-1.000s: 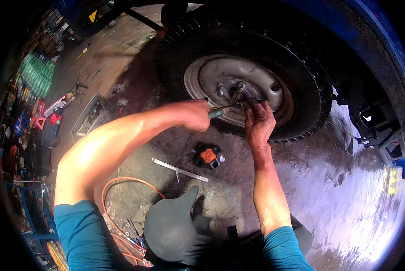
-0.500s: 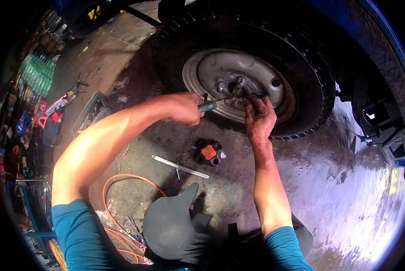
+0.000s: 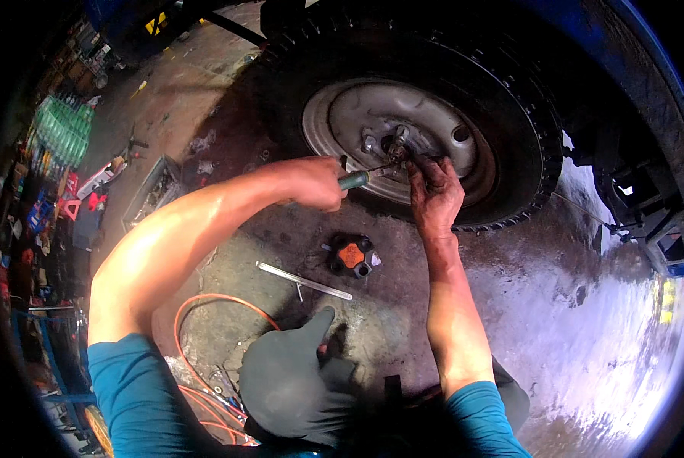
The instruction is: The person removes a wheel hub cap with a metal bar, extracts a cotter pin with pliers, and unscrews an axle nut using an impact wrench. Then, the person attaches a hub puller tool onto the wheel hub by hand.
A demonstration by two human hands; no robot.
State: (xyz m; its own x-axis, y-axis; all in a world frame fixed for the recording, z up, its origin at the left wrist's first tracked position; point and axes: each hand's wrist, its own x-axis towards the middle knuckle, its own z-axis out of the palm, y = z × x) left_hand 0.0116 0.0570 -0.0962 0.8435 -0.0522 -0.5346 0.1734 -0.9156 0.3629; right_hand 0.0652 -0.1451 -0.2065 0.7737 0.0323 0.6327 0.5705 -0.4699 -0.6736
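Note:
My left hand point(image 3: 319, 183) is closed round a green-handled tool point(image 3: 353, 180), whose thin metal end reaches the metal hub point(image 3: 397, 143) at the middle of a pale steel wheel rim point(image 3: 326, 122). My right hand point(image 3: 437, 195) is at the lower right of the hub, fingers bent and pressed together beside the tool's tip; what they grip is hidden. A large black tyre point(image 3: 502, 107) surrounds the rim.
A black cap with an orange label point(image 3: 351, 256) and a metal bar point(image 3: 304, 281) lie on the concrete floor. An orange hose point(image 3: 220, 298) coils at lower left. A tool bin point(image 3: 159, 191) and cluttered shelves stand left. Dark vehicle bodywork point(image 3: 662, 99) arches at right.
Compared with a second ago, my left hand and tool sit a little higher and further left. My right hand is slightly higher, still at the hub.

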